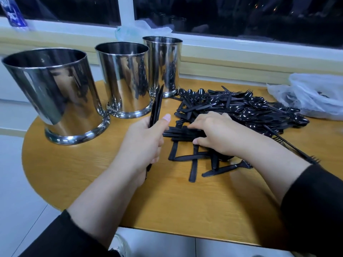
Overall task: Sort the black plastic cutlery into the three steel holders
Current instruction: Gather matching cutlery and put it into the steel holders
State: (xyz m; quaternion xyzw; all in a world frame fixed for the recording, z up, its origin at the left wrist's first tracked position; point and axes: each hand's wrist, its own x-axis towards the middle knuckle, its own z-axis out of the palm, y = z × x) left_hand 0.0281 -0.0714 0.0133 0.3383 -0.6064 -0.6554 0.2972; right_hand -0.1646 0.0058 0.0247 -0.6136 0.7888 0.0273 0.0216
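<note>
Round wooden table (111, 182) under a dark window, three steel holders (55, 93) lined up at the left. Left hand (143, 141) curled around a small bunch of black knives (156, 106), blades pointing up beside the middle holder. Right hand (213, 132) lies on the cutlery pile (241, 110), fingers bent over a few handles, probably pinching them; hard to tell. Clear plastic bag (311, 97) at far right.

Landmark: pile (241, 112).
Left of pile: blocked by three holders (128, 80).
Right: bag (311, 97).
Front: bare table (176, 201).
</note>
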